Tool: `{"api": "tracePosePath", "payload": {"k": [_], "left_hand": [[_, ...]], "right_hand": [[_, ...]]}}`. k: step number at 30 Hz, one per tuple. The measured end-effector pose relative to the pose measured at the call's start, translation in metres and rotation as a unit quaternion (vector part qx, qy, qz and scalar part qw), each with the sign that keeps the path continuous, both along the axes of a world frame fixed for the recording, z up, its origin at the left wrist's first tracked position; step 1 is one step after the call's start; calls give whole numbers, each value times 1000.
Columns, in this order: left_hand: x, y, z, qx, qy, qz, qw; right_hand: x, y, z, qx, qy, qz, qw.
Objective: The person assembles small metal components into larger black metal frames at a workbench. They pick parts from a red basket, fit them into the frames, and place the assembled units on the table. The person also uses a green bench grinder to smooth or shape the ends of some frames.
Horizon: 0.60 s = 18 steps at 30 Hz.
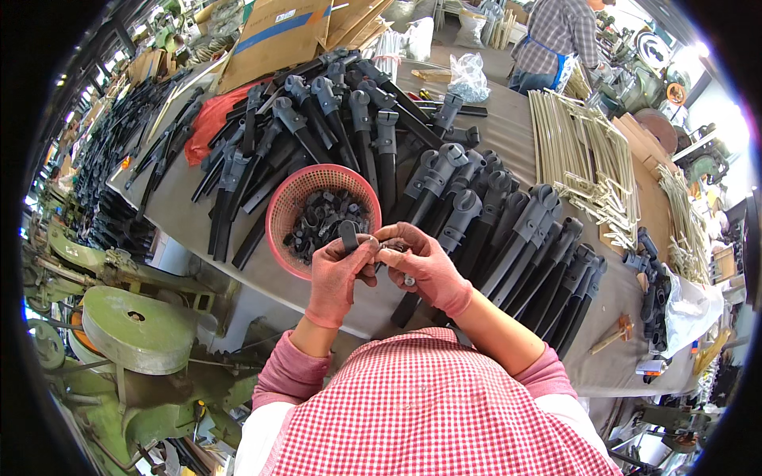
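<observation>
Centrally, two gloved hands meet over the near edge of the desk (190,214). Left hand (337,274) — red-pink glove, grip closed on a small black part (348,235) that stands up between thumb and fingers, just at the 5 o'clock rim of the basket. Right hand (422,266) — same glove, fingers curled toward the left hand, fingertips touching it; a small metal piece (409,279) shows under the palm, but whether the grip actually pinches it cannot be told. Pink round basket (279,208) — plastic mesh, at 11 o'clock from the hands, holding a heap of small black parts (321,218). Long black handles (508,246) — row laid side by side on the desk, running from 1 to 3 o'clock of the hands, heads pointing away. Further black handles (333,119) — fanned out at 12 o'clock beyond the basket, partly on a red cloth (208,119). Cream-coloured rods (583,159) — bundled flat at 2 o'clock, farther back. Wooden-handled hammer (613,333) — at 3 o'clock near the desk edge. Green machine with a round disc (136,329) — at 9 o'clock, below desk level. Another person in a plaid shirt (559,32) — standing at the far end, about 1 o'clock.
</observation>
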<state>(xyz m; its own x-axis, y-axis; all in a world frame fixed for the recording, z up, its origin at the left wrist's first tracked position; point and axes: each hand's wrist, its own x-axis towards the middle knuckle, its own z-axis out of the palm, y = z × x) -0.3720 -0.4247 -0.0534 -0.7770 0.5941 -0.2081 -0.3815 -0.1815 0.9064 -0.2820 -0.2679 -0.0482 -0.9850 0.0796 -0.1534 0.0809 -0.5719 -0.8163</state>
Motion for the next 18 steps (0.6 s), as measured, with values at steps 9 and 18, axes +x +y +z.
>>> {"api": "tracePosePath", "payload": {"k": [9, 18], "left_hand": [[14, -3, -1, 97, 29, -32, 994], [10, -11, 0, 72, 87, -126, 986]], "right_hand": [[5, -11, -2, 6, -27, -123, 992], [13, -19, 5, 124, -12, -115, 986]]}}
